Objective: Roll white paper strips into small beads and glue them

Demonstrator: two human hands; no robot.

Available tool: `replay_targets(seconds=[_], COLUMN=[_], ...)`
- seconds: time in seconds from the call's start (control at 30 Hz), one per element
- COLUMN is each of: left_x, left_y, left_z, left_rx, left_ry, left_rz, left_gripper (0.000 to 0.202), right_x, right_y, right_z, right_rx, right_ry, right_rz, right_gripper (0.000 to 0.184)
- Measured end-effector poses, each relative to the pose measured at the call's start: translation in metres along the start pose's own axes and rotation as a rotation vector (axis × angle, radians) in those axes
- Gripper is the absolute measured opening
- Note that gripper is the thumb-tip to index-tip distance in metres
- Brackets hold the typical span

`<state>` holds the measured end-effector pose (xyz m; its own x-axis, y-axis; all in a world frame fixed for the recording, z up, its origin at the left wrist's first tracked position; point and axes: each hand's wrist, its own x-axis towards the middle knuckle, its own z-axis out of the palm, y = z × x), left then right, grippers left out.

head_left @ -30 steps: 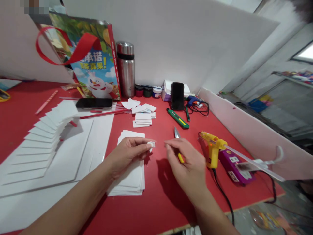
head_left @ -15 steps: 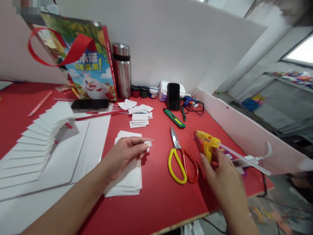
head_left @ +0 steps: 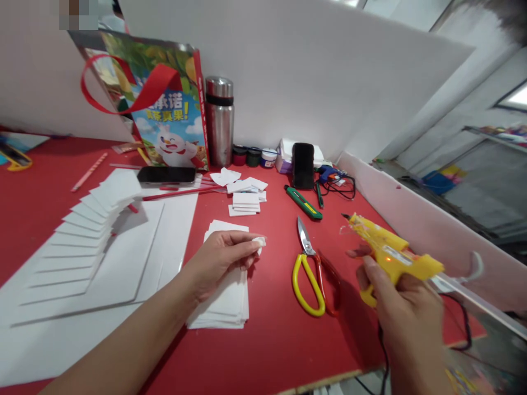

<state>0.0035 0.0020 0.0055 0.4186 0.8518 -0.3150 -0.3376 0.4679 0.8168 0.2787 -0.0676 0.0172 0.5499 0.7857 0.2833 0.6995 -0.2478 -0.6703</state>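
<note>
One glue gun (head_left: 391,249), grasped, at right hand (head_left: 414,312)'s eleven o'clock; one white scrap (head_left: 260,242), pinched, at left hand (head_left: 220,255)'s three o'clock.

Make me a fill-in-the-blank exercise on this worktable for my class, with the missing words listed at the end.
1. The left hand pinches a small piece coloured ____.
2. The right hand grips a glue gun whose body is ____.
3. The scissors have one yellow handle and one that is ____.
4. The small jars in a row beside the flask number ____.

Missing words: white; yellow; red; three.
</note>
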Motion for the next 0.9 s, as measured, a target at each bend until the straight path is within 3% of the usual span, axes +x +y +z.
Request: replay_targets(seconds=[0.07,0.13,0.33,0.9], left_x=[0.001,0.002,0.003,0.000], left_y=[-0.001,-0.001,-0.002,0.000], left_z=[0.000,0.000,-0.002,0.000], left_rx=[-0.001,0.007,0.078,0.110], left_ry=[0.032,0.064,0.070,0.006], left_rz=[0.012,0.026,0.079,0.063], left_gripper=[0.021,0.019,0.023,0.019], right_x=[-0.018,-0.035,-0.064,-0.064], right_y=[-0.013,-0.024,-0.037,-0.049], right_z=[-0.004,-0.002,0.016,0.017], right_rx=[0.220,0.272,0.340,0.309], right_ry=[-0.153,-0.295,-0.486,-0.475], right_rz=[-0.017,-0.060,-0.113,-0.047], right_gripper=[0.036,0.032,0.034,0.034])
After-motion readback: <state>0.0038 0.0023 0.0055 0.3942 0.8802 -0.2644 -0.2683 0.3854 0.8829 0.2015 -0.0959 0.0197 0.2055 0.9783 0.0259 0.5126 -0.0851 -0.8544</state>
